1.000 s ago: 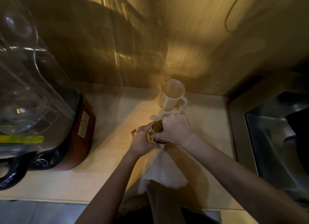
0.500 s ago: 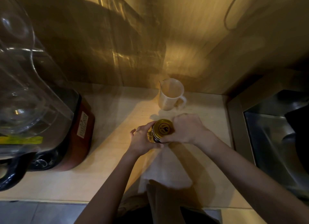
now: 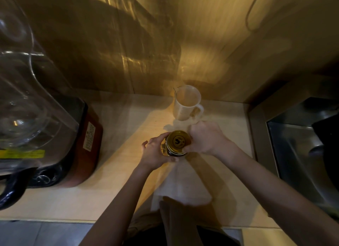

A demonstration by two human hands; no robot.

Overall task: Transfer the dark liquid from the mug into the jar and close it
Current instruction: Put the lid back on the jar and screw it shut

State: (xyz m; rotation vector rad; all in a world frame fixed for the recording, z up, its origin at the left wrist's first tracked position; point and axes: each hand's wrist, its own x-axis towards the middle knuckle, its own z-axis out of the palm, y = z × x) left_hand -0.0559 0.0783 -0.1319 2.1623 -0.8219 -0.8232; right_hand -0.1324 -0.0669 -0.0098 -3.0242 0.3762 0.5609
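Note:
A small glass jar (image 3: pixel 166 150) stands on the light countertop (image 3: pixel 113 189), topped by a gold lid (image 3: pixel 178 140) with a dark emblem. My left hand (image 3: pixel 156 152) wraps the jar's left side. My right hand (image 3: pixel 206 138) grips the lid's right edge with its fingertips. The jar's contents are hidden under the lid and my hands. Behind them, by the wall, stands a white mug (image 3: pixel 186 103), upright, handle to the right, its inside pale.
A blender with a clear jug (image 3: pixel 27 102) and red-brown base (image 3: pixel 89 144) fills the left. A steel sink (image 3: pixel 300 154) lies to the right with a dark pan (image 3: pixel 328 146) in it. Wood-look wall panels rise behind the mug.
My right hand has slid off the top of the lid to its right edge, uncovering the gold lid. The left hand has kept its hold on the jar.

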